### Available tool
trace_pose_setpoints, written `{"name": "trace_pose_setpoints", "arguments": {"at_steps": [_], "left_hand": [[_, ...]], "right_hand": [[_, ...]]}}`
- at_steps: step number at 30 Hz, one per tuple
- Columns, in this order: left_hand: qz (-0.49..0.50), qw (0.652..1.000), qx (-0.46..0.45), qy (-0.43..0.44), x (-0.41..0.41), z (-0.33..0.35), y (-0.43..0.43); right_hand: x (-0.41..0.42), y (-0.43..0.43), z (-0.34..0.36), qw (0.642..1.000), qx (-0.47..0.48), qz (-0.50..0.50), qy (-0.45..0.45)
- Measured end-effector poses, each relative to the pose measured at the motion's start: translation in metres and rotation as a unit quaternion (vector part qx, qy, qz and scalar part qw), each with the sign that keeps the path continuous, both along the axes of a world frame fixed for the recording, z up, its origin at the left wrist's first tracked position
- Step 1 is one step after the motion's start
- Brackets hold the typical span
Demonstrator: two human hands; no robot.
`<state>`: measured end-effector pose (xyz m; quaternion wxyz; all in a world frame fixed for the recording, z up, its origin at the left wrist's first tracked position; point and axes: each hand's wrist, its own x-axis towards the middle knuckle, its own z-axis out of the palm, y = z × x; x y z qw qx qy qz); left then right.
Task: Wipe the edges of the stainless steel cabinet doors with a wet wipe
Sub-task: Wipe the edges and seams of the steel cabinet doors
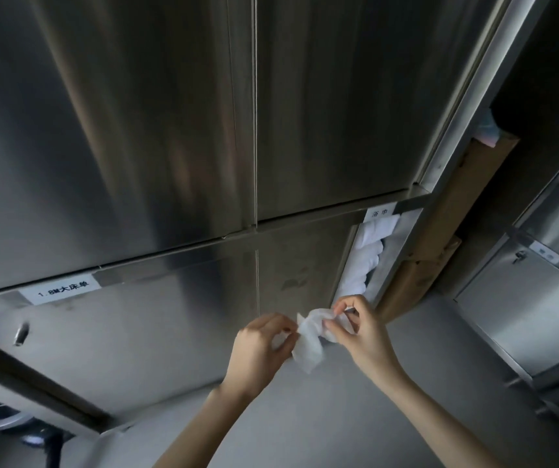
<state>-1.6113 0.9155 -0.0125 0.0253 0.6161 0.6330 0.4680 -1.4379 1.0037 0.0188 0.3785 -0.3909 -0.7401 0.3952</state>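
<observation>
Wet wipe (308, 346): white and crumpled, it is hanging between the 2 hands in front of the lower cabinet doors, just beside the bottom of the open gap. I cannot tell whether it is touching the steel.
Left hand (259, 347): it is pinching the wipe's left edge between thumb and forefinger, with the other fingers curling in beneath.
Right hand (364, 332): it is pinching the wipe's upper right part with thumb and fingertips, the remaining fingers bending loosely.
Upper cabinet doors (332, 113): 2 tall brushed-steel panels are sitting closed, meeting at a thin vertical seam.
Lower cabinet doors (136, 332): these are running below a horizontal rail, and dull smudges are showing on the panel just above the hands.
Open gap (389, 265): it is showing to the right of the smudged panel.
White linen (369, 261): folded, it is bulging out of the open gap.
Labels: a white strip (63, 292) beginning "1.8M" is sticking to the rail at the left, and a smaller tag (381, 212) is sitting above the gap.
Lock (21, 332): it is glinting on the lower left door.
Cardboard (447, 214): a brown sheet is leaning against the cabinet's right side.
Second cabinet (524, 309): it is standing well apart at the right.
</observation>
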Motion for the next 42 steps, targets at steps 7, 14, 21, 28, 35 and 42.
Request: {"name": "trace_pose_setpoints", "arguments": {"at_steps": [7,14,21,28,35,42], "left_hand": [[0.002,0.990,-0.030,-0.135,0.017,-0.016,0.031],[0.043,0.997,0.008,-0.057,0.042,-0.027,0.072],[0.047,0.989,-0.103,-0.094,0.104,-0.035,0.119],[0.147,0.978,-0.144,-0.013,0.115,-0.045,0.137],[0.213,0.956,-0.200,0.013,0.089,-0.068,0.123],[0.252,0.930,-0.264,0.055,0.012,-0.076,0.107]], "right_hand": [[-0.020,0.015,-0.026,0.960,-0.264,-0.048,0.077],[0.012,0.060,-0.023,0.858,-0.466,0.127,0.176],[0.074,0.130,-0.041,0.912,-0.391,0.099,0.070],[0.098,0.202,-0.046,0.975,-0.160,0.137,-0.071],[0.047,0.230,-0.077,0.976,-0.024,0.199,-0.088],[-0.042,0.214,-0.098,0.963,0.027,0.259,-0.068]]}}
